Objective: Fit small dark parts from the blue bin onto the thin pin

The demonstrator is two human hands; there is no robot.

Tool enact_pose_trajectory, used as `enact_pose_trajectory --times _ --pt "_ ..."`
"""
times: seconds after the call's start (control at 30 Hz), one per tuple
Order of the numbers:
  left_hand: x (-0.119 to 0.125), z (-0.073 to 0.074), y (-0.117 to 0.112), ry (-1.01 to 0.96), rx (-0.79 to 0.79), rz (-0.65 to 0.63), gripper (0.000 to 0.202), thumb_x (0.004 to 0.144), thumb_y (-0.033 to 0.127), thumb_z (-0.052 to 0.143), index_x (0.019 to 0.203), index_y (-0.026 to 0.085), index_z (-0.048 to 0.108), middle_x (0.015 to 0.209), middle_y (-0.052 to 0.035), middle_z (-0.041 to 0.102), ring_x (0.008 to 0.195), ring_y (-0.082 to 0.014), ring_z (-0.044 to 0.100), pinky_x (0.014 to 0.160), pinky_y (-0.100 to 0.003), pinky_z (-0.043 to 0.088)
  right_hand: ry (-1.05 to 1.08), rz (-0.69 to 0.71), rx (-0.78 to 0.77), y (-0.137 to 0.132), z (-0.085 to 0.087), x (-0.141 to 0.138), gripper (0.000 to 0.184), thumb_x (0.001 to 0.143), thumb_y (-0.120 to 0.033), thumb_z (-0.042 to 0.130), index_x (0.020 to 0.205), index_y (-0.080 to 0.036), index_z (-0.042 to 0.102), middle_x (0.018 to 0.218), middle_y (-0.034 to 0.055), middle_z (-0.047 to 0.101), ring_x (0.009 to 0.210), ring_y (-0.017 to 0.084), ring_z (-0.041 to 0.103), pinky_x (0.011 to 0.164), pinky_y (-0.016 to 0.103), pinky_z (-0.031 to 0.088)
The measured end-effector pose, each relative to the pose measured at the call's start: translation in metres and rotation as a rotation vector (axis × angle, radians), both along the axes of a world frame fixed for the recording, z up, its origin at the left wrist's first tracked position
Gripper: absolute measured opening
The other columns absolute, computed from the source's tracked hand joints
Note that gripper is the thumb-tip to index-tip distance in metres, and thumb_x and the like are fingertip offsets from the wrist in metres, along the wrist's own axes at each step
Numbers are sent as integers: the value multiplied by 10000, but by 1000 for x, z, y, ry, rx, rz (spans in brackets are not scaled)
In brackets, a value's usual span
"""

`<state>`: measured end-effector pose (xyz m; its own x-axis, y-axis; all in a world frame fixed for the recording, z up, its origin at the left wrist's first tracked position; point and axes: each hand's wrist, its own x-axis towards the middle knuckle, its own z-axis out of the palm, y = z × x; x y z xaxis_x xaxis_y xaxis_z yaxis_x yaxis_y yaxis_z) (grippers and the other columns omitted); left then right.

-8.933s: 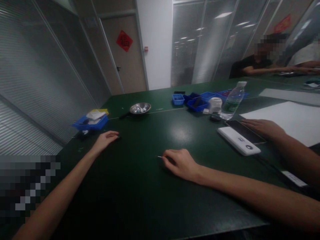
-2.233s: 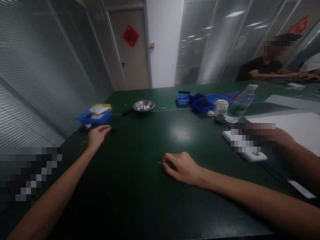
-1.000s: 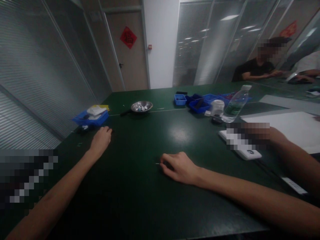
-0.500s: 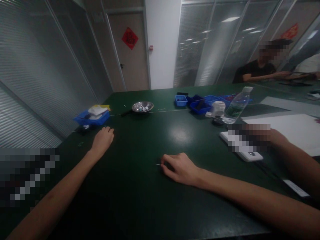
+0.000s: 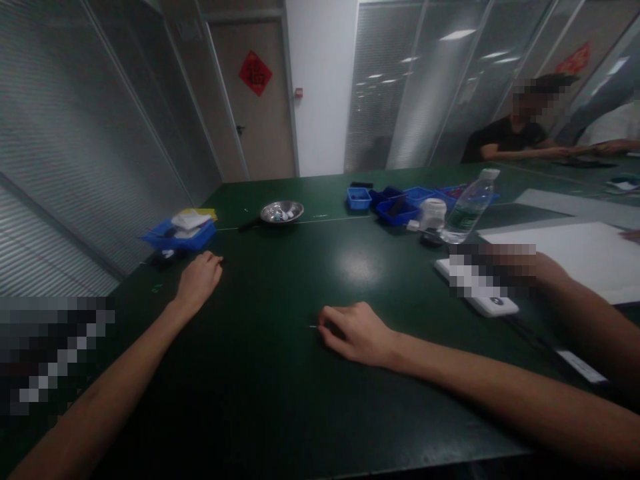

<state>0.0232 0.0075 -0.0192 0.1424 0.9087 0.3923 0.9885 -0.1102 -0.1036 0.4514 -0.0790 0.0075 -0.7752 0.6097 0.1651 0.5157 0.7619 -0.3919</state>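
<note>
My right hand point(image 5: 357, 332) is closed in a pinch over the dark green table. A thin, pale, needle-like piece point(image 5: 313, 326) sticks out to the left from its fingertips. Farther left and forward, my left hand point(image 5: 200, 277) has its thumb and fingers pressed together. A tiny dark bit shows at those fingertips, too small to name. Just beyond that hand stands a blue tray point(image 5: 203, 238) with white and yellow packets in it. A round metal dish point(image 5: 295, 212) with small white and bluish items lies ahead of both hands.
Several blue bins point(image 5: 359, 199), a white jar point(image 5: 433, 213) and a tilted-looking clear water bottle point(image 5: 470, 207) stand at the back right. Another person's hand point(image 5: 540, 270), partly blurred out, is over a white device point(image 5: 493, 303). A person in black point(image 5: 505, 140) sits at the far right.
My left hand's fingers have drawn together into a pinch, with a dark bit now at the tips. My right hand keeps its hold. The view has shifted slightly.
</note>
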Motion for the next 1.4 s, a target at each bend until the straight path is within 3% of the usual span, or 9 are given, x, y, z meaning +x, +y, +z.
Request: enact_pose_trajectory --times 0.23,0.33,0.4,0.53,0.63,0.7,0.97,1.2,1.4 --pt "-18 -8 5 -245 3 -88 378 955 320 453 1172 131 697 1196 -148 660 1070 -286 630 957 -411 490 11 -10 13 0 -1 2 214 999 -338 448 1071 -186 581 853 12 672 619 92 548 577 225 349" --pt "-7 -3 2 -372 -16 -189 339 948 336 505 1148 173 725 1188 -108 690 1069 -265 652 970 -407 498 25 -39 29 0 -1 1 218 1001 -345 449 1068 -188 585 860 11 674 615 92 545 575 227 351" --pt "16 5 -3 -468 -53 -279 307 937 349 550 1125 193 737 1170 -81 707 1064 -250 662 967 -406 509 41 -65 35 0 -1 1 216 1002 -345 452 1067 -190 588 877 14 679 623 92 549 580 228 355" --pt "87 21 -27 -616 -223 -543 261 953 343 572 1105 219 744 1134 -56 719 1042 -209 671 960 -381 523 75 -129 47 1 -2 0 202 994 -352 474 1052 -198 591 873 7 672 633 97 550 578 231 351" --pt "134 24 -50 -643 -355 -773 231 963 293 578 1095 193 737 1133 -77 705 1051 -190 653 965 -357 514 97 -166 67 2 -4 1 206 991 -365 479 1059 -206 591 860 1 666 636 103 549 583 239 347" --pt "152 22 -62 -640 -437 -845 198 961 256 582 1073 185 729 1107 -77 696 1037 -182 641 949 -349 513 100 -175 69 2 -4 1 206 991 -364 475 1056 -207 592 866 2 665 649 107 554 595 241 353" --pt "157 14 -67 -693 -538 -761 183 945 245 605 1102 179 672 1118 -77 649 992 -178 609 883 -331 507 31 -193 61 2 -1 0 193 957 -340 506 1049 -200 602 879 10 666 642 105 540 584 240 322" --pt "157 15 -67 -692 -545 -765 188 952 263 599 1107 186 672 1106 -73 650 995 -180 605 883 -326 494 19 -174 84 1 -2 0 186 972 -340 488 1051 -206 590 880 11 649 667 109 541 593 245 314" --pt "159 16 -70 -707 -583 -732 293 957 300 600 1238 229 641 1166 -65 654 1063 -188 610 917 -337 495 13 -153 78 2 -4 0 183 967 -327 503 1059 -203 599 889 12 646 674 109 548 597 243 334"
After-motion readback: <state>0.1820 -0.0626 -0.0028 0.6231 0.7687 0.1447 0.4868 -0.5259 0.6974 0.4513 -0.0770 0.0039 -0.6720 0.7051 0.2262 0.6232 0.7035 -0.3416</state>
